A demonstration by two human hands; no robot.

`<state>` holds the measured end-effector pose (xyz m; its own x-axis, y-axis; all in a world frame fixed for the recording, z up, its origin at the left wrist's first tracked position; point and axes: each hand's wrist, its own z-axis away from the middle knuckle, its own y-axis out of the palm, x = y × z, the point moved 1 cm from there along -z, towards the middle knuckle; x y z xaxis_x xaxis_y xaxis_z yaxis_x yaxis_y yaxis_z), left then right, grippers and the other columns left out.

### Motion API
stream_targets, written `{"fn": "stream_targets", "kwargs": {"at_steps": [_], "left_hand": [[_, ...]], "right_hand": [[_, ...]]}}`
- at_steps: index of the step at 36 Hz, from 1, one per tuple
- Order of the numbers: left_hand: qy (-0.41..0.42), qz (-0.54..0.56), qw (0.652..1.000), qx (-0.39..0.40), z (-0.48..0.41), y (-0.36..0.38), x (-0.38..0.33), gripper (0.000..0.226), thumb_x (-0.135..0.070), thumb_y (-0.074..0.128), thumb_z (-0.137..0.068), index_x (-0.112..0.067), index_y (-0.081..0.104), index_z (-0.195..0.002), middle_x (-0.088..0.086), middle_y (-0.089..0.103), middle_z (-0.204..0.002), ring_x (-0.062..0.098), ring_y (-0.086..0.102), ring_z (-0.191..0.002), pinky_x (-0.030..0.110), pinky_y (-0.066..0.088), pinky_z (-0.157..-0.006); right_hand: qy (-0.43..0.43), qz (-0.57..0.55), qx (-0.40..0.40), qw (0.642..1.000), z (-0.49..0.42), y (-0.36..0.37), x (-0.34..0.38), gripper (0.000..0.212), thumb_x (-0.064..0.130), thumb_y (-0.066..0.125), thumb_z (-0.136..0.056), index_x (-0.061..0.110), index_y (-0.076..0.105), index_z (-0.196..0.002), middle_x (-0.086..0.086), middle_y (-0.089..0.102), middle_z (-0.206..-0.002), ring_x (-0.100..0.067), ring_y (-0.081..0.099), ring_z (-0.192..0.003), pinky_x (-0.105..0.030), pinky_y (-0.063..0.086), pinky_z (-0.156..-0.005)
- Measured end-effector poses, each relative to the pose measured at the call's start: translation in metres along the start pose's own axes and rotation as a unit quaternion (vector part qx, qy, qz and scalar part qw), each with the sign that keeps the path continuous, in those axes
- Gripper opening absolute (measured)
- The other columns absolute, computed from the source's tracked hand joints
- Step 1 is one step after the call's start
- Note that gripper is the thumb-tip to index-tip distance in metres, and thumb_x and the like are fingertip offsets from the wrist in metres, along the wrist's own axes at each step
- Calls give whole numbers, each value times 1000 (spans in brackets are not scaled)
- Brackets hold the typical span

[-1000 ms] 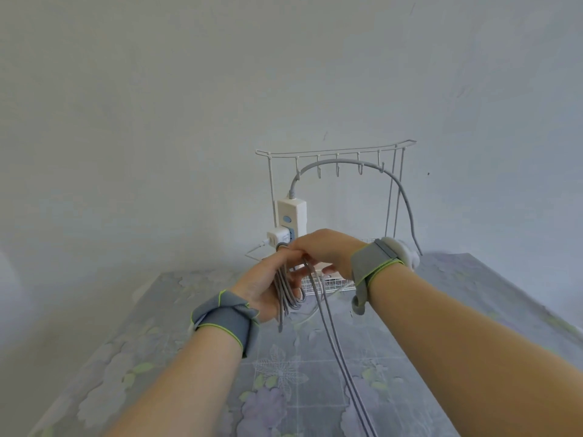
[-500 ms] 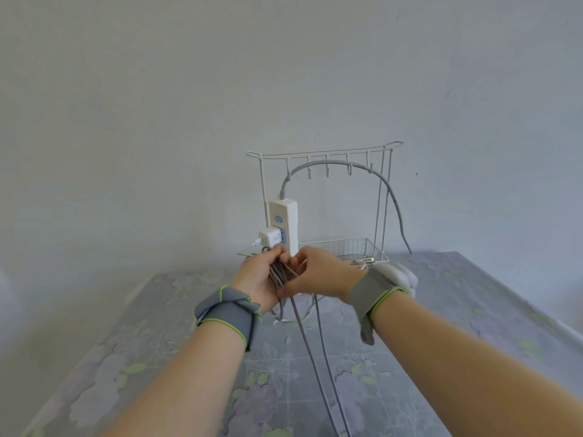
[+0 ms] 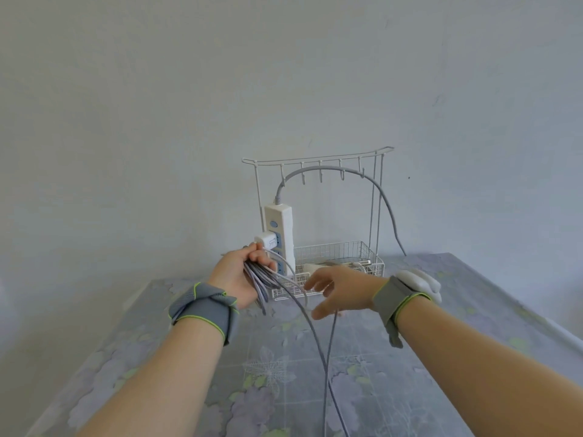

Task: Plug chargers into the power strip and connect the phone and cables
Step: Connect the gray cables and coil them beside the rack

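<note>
A white power strip (image 3: 283, 230) stands upright against a white wire rack (image 3: 318, 164), with a white charger (image 3: 266, 241) plugged into its left side. My left hand (image 3: 241, 277) is shut on a coiled bundle of grey cable (image 3: 256, 283) just below the charger. Two cable strands (image 3: 318, 348) run from the bundle down toward me. My right hand (image 3: 339, 291) hovers open to the right of the bundle, fingers spread, with one strand passing under it. A phone (image 3: 351, 262) and another white charger (image 3: 312, 267) lie in the rack's basket.
The rack's basket (image 3: 377, 261) sits at the table's far edge against a plain wall. The strip's thick grey cord (image 3: 383, 197) arcs over the rack's hooks and drops behind the table. A floral cloth (image 3: 277, 367) covers the table.
My right hand has let go of the cable bundle and drawn away to the right with its fingers spread. My left hand keeps the bundle and has lifted slightly toward the charger.
</note>
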<state>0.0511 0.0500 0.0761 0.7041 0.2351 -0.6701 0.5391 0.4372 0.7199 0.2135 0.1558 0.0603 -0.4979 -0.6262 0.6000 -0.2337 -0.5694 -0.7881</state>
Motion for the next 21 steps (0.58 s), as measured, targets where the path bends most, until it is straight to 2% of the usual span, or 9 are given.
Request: {"fn": "stream_targets", "kwargs": {"at_steps": [2, 4, 7, 9, 12, 15, 17, 19, 21], "left_hand": [[-4, 2, 1000, -3, 1, -1, -1, 31, -18, 36, -101, -11, 50, -75, -7, 37, -41, 9, 43, -33, 27, 40, -64], [-3, 9, 1000, -6, 0, -5, -2, 29, -17, 36, -100, -11, 48, -75, -6, 37, -41, 9, 42, -33, 27, 39, -62], [-6, 19, 1000, -3, -1, -9, -7, 28, -17, 37, -100, -11, 48, -75, -7, 35, -42, 8, 40, -33, 25, 37, -60], [-11, 23, 1000, 7, 0, -10, -10, 27, -18, 36, -100, -12, 48, -75, -8, 34, -41, 7, 37, -32, 22, 35, -60], [-16, 30, 999, 16, 0, -9, -12, 28, -19, 36, -100, -13, 47, -75, -8, 33, -40, 7, 34, -31, 21, 33, -57], [-20, 32, 999, 18, 0, -7, -11, 29, -19, 36, -100, -13, 48, -74, -8, 33, -40, 6, 34, -32, 20, 33, -56], [-20, 26, 999, 16, -1, -5, -8, 29, -19, 37, -100, -13, 48, -74, -8, 33, -40, 6, 34, -32, 20, 32, -59], [-14, 21, 1000, 15, -3, -3, -7, 29, -19, 36, -100, -12, 48, -74, -7, 34, -40, 7, 35, -32, 19, 32, -60], [-9, 22, 1000, 12, -5, -2, -6, 30, -19, 36, -101, -12, 48, -74, -7, 34, -39, 7, 35, -32, 20, 33, -59]], "right_hand": [[6, 3, -58, 998, 0, -6, -11, 47, 5, 75, -73, 26, 66, -114, -1, 58, -118, -19, 62, -101, -28, 57, -82], [29, 51, -106, 993, 0, -13, -22, 39, -2, 66, -74, 28, 73, -98, 6, 60, -99, -11, 63, -83, -24, 57, -74], [65, 105, -63, 990, 5, -18, -34, 27, 1, 66, -78, 26, 74, -84, 12, 60, -75, -8, 61, -71, -24, 56, -77], [91, 165, -50, 981, 9, -24, -35, 23, 4, 65, -81, 25, 75, -84, 7, 68, -87, -15, 65, -88, -28, 55, -86], [140, 216, -82, 963, 9, -32, -29, 29, 6, 53, -86, 17, 73, -103, -2, 65, -117, -23, 62, -109, -35, 51, -95], [66, 125, -184, 973, 3, -25, -22, 22, 10, 57, -81, 27, 71, -82, 4, 70, -96, -19, 65, -97, -31, 53, -87], [-11, -22, -224, 974, 3, -11, -9, 6, 26, 67, -83, 21, 71, -85, 6, 70, -87, -13, 66, -87, -27, 54, -82], [-49, -120, -193, 973, 2, 2, 13, 39, 51, 66, -80, 16, 69, -97, 5, 70, -89, -11, 65, -85, -28, 55, -81], [-56, -116, -141, 982, -1, 15, 34, 62, 68, 64, -70, 16, 62, -103, 4, 68, -93, -11, 63, -87, -30, 54, -80]]}}
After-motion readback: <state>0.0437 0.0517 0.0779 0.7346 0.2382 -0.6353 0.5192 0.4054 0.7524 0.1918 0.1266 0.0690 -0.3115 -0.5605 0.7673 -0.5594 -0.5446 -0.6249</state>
